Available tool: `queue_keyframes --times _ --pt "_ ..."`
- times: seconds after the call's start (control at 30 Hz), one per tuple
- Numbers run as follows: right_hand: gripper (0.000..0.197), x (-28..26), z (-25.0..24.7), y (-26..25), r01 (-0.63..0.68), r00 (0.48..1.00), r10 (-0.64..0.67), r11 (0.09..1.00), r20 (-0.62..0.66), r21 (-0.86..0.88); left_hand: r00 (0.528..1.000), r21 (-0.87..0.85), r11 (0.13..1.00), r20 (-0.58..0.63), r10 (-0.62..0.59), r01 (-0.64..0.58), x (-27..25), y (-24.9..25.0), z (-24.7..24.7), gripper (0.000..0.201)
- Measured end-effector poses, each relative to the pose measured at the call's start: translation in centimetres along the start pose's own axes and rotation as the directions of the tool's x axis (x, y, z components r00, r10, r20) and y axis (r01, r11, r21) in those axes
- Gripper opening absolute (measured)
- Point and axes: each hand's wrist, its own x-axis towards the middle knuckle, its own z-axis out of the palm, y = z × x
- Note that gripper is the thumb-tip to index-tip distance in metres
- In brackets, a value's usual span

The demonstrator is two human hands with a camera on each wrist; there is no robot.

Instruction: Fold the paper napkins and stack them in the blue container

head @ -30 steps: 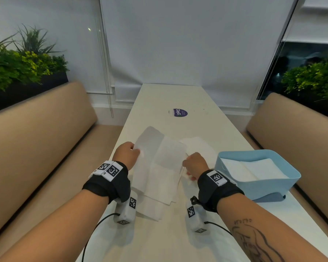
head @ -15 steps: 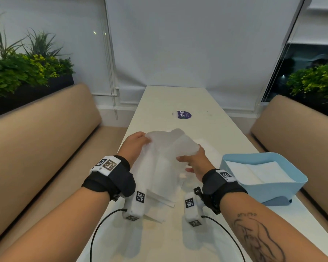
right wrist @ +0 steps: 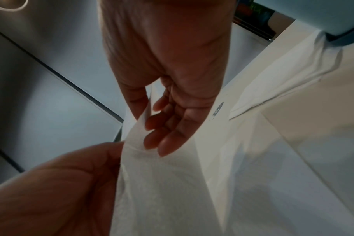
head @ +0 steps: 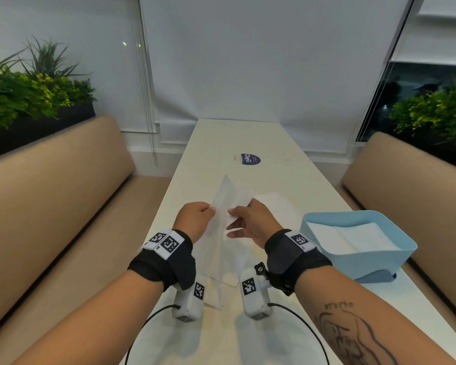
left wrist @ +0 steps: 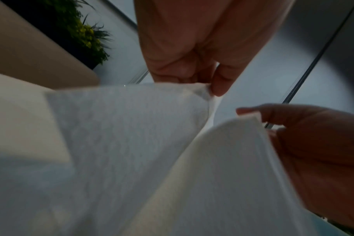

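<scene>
A white paper napkin point(head: 225, 197) hangs folded lengthwise above the table, held up between both hands. My left hand point(head: 211, 209) pinches its left edge; the left wrist view shows thumb and fingers closed on a corner of the napkin point(left wrist: 131, 143). My right hand point(head: 237, 216) pinches the other edge between thumb and extended fingers point(right wrist: 164, 135), close to the left hand. The blue container point(head: 379, 262) stands at the right table edge with folded napkins point(head: 353, 237) lying inside. More flat napkins point(head: 277, 206) lie on the table under and beyond my hands.
The long white table point(head: 237, 138) runs away from me, with a purple round sticker point(head: 250, 159) farther out. Tan bench seats point(head: 50, 206) flank both sides. Wrist camera cables point(head: 148, 322) trail on the near tabletop.
Both hands lifted the napkin off the pile and drew together, bringing its two side edges close. A second ago it lay spread flat on the table.
</scene>
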Motion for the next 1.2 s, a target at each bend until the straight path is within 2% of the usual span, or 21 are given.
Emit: queue_keyframes --times 0.13,0.23,0.3,0.37,0.43,0.5,0.57,0.6,0.67,0.77,0.97,1.1,1.2 --pt "0.024 -0.3 0.8 -0.5 -0.001 1.0 0.0 0.999 0.022 0.049 0.999 -0.122 0.992 0.026 -0.023 0.026 -0.3 -0.3 0.6 0.034" --pt "0.016 -0.3 0.9 -0.8 -0.003 1.0 0.0 0.995 0.03 0.102 0.998 -0.222 0.975 0.061 -0.011 0.024 -0.5 -0.3 0.7 0.03" --pt "0.019 -0.4 0.9 -1.0 -0.009 0.999 0.003 0.991 0.044 0.137 0.996 -0.224 0.975 0.085 0.026 -0.006 -0.8 -0.3 0.6 0.031" --pt "0.026 -0.4 0.9 -1.3 -0.02 0.999 0.014 0.98 0.035 0.197 0.992 -0.238 0.971 0.122 0.033 -0.003 -0.9 -0.4 0.4 0.02" --pt "0.028 -0.4 0.6 -1.7 0.009 0.999 0.003 0.974 -0.053 0.226 0.991 -0.296 0.954 0.136 -0.012 0.052 -0.8 -0.5 0.0 0.02" --pt "0.028 -0.2 -0.1 -1.6 0.053 0.977 -0.027 0.992 -0.21 0.117 0.992 -0.341 0.936 0.11 -0.055 0.09 -0.5 -0.5 -0.5 0.02" --pt "0.039 0.1 -1.0 -0.8 0.022 0.95 -0.02 1.0 -0.313 0.003 0.992 -0.4 0.91 0.095 -0.078 0.11 -0.4 -0.2 -0.9 0.015" --pt "0.049 0.1 -1.4 -0.4 -0.021 0.949 0.014 1.0 -0.316 -0.019 0.992 -0.445 0.888 0.095 -0.086 0.119 -0.4 -0.1 -1.1 0.013" --pt "0.055 -0.1 -1.9 0.3 -0.105 0.974 0.096 0.994 -0.206 -0.034 0.99 -0.522 0.841 0.101 -0.103 0.141 -0.2 0.1 -1.1 0.01" --pt "0.037 -0.6 -2.0 0.6 -0.126 0.992 0.126 0.992 0.011 0.027 0.987 -0.56 0.812 0.102 -0.127 0.162 -0.1 0.2 -0.9 0.01" --pt "0.018 -0.9 -2.1 0.1 -0.029 0.999 0.03 0.997 0.014 -0.077 0.982 -0.428 0.885 0.12 -0.143 0.181 -0.1 -0.9 -0.6 0.012" --pt "0.015 -1.3 -2.6 -0.3 0.001 1.0 0.0 0.999 0.018 -0.044 0.981 -0.474 0.861 0.141 -0.133 0.185 -0.4 -1.3 -0.7 0.016" --pt "0.022 -1.5 -2.7 -0.5 0.014 0.999 -0.013 1.0 0.032 -0.028 0.982 -0.533 0.827 0.148 -0.117 0.179 -0.6 -1.0 -0.9 0.022"
